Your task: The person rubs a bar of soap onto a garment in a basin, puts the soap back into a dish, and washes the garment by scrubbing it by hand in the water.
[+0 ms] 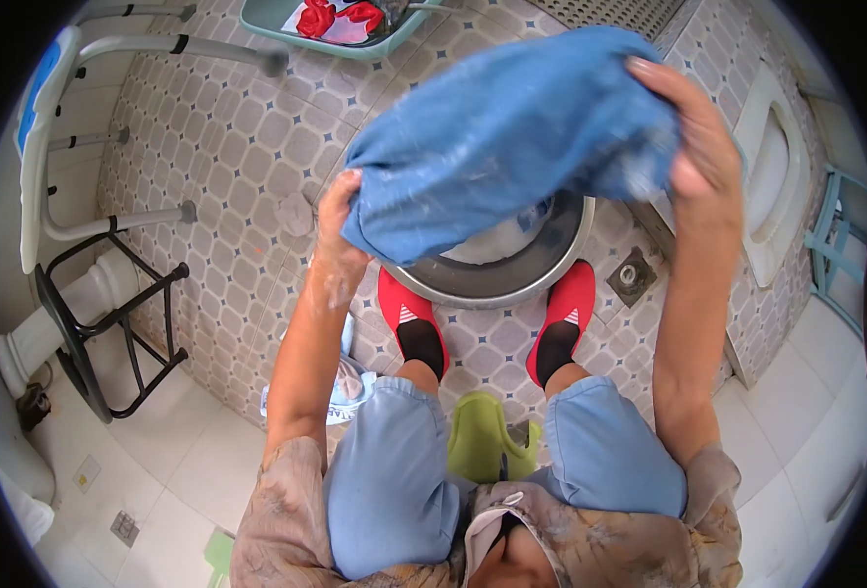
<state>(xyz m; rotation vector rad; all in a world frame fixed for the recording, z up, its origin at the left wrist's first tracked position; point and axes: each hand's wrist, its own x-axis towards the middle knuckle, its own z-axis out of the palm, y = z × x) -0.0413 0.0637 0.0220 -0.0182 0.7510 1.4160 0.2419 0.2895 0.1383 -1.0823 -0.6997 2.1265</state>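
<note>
A wet blue cloth garment (512, 137) with patches of suds is stretched between my two hands, raised over a metal basin (443, 286). My left hand (338, 218) grips its lower left end, with foam on the wrist. Closed on the opposite end, my right hand (696, 132) is slightly blurred and has foam beside it. Below the cloth, the basin holds sudsy water and something white (497, 240). Folds hide part of the fingers and most of the basin's far side.
A teal tub (384, 47) with red and white items stands at the top. A shower chair (51, 147) and black stool (80, 333) are at left. A squat toilet (771, 176) and blue stool (840, 240) are at right. Near my feet are a floor drain (632, 278) and green plastic seat (477, 436).
</note>
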